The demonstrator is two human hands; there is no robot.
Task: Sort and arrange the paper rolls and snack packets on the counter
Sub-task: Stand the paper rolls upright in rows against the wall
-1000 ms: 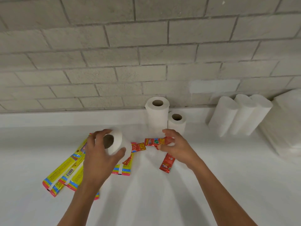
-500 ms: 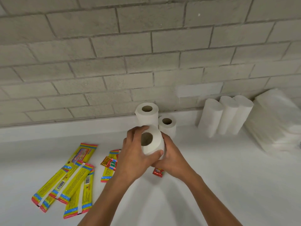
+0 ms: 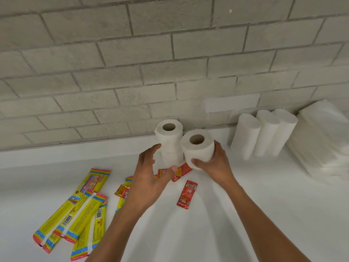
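Note:
My right hand is shut on a white paper roll, held upright with its core hole facing up. Just left of it stands a stack of two paper rolls against the wall. My left hand hovers in front of that stack with fingers apart and nothing in it. Red snack sachets lie on the white counter: one below the hands, two partly under them. Long yellow snack packets lie in a loose pile at the left.
Three tall white paper rolls lean against the grey brick wall at the right. A stack of white paper packs sits at the far right. A small orange-red packet lies beside my left forearm.
The roll passed from my left hand to my right hand and moved right, toward the wall beside the stacked rolls. My left hand let go and opened. The short roll is now hidden behind it.

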